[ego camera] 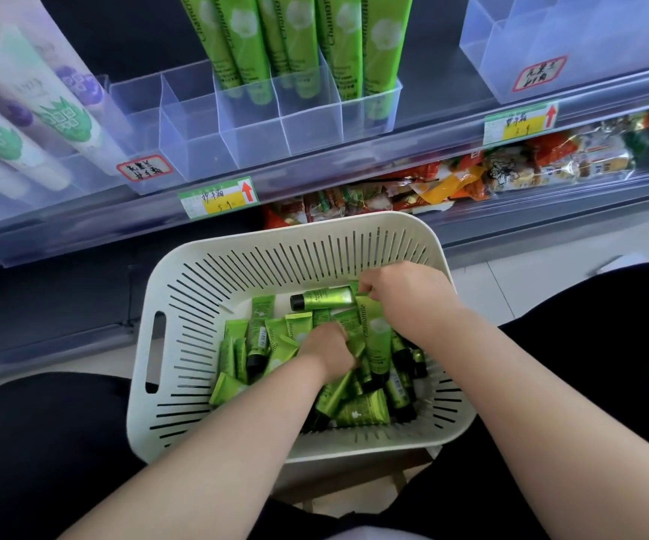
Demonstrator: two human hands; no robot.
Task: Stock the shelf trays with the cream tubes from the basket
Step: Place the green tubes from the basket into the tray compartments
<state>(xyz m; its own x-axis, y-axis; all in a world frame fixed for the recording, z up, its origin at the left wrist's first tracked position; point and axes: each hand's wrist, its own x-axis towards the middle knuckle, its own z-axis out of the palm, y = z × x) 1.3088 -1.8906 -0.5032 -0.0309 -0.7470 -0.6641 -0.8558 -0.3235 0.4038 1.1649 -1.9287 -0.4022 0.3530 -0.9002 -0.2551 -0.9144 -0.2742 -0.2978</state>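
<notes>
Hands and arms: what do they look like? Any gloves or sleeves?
The left arm and right arm are bare, with no sleeves in view. The left hand and right hand wear no gloves, and no rings, watch or bracelet show. Black clothing covers the legs.

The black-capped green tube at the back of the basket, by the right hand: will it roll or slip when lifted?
The tube looks round at its cap end, so it may roll on the basket floor if nudged. Its glossy skin seems slippery. Small, it is probably light.
</notes>
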